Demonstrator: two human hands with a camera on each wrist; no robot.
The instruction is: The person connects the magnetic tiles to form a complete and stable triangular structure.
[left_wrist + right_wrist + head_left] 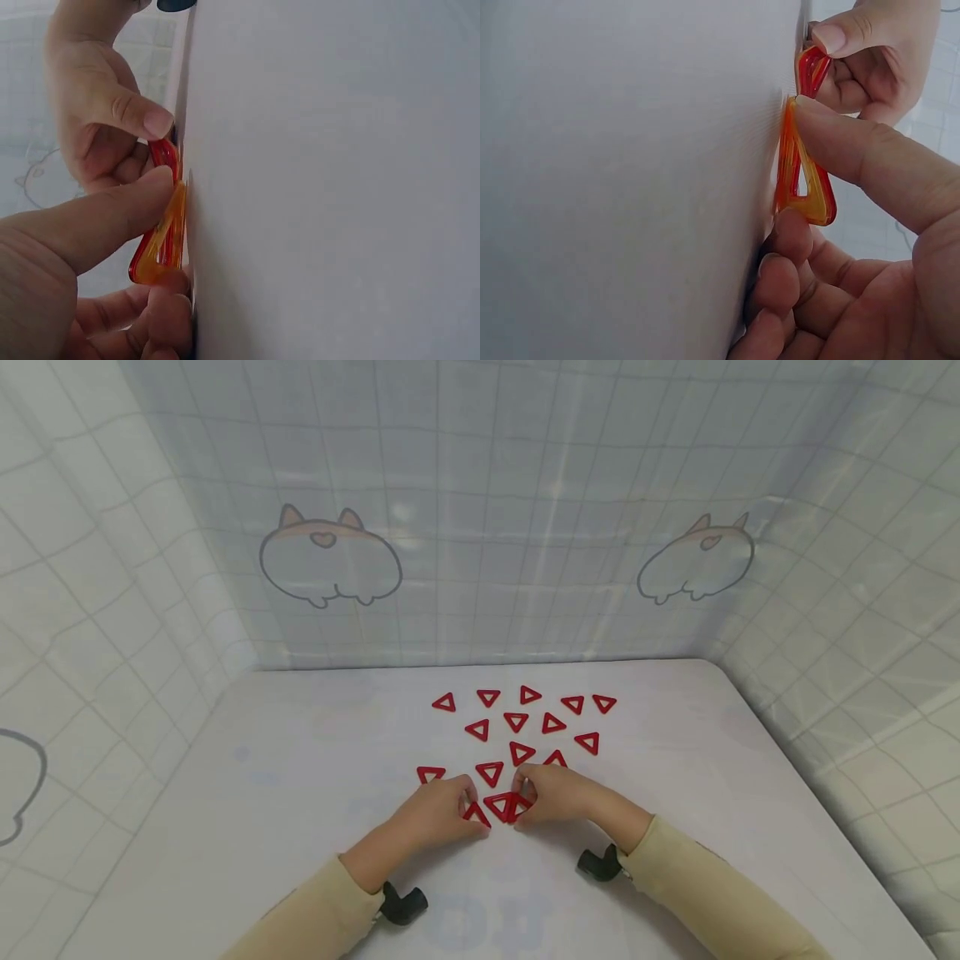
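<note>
Left hand [441,812] pinches left triangle [482,815], right hand [558,793] right triangle [513,810], at 9 and 3 o'clock from center triangle [496,807]; keep edges level.

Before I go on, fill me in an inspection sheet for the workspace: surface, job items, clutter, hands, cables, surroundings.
Surface: white tabletop, faint bluish marks at the near side.
Job items: open-centred red triangles; one in each hand, a middle triangle between the hands, thirteen loose triangles spread farther out.
Clutter: nothing seen.
Left hand: pinches a red-orange triangle.
Right hand: pinches another triangle; whether it touches the middle one is unclear.
Cables: nothing seen; black fittings at both cuffs.
Surroundings: pale grid-patterned backdrop with cartoon animal drawings.
</note>
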